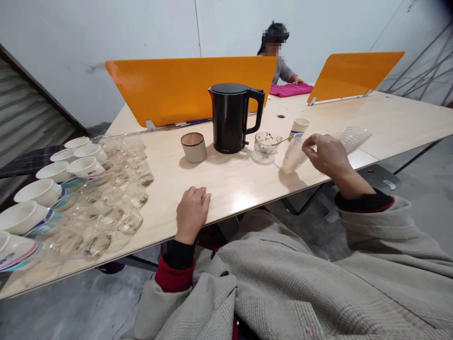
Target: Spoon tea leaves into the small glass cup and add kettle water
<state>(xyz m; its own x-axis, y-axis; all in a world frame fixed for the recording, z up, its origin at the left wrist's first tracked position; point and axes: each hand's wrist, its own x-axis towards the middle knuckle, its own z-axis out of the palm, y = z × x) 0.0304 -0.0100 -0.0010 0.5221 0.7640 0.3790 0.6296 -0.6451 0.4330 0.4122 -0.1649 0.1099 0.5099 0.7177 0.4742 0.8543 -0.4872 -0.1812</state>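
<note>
My right hand [327,153] pinches the rim of a clear plastic cup [292,157] that stands slightly tilted on the wooden table [233,182]. Behind that hand a stack of clear plastic cups [355,137] lies on its side. My left hand [192,210] rests at the table's near edge with its fingers curled and holds nothing. Beyond the cup stand a glass bowl [265,144] with dark bits in it, a paper cup [300,126] and a black kettle [231,118].
A beige jar with a wooden lid [193,147] stands left of the kettle. Rows of paper cups [53,179] and clear cups [120,198] lie on their sides at the left. Orange dividers [184,87] cross the table; behind them a person handles a pink cloth [290,89].
</note>
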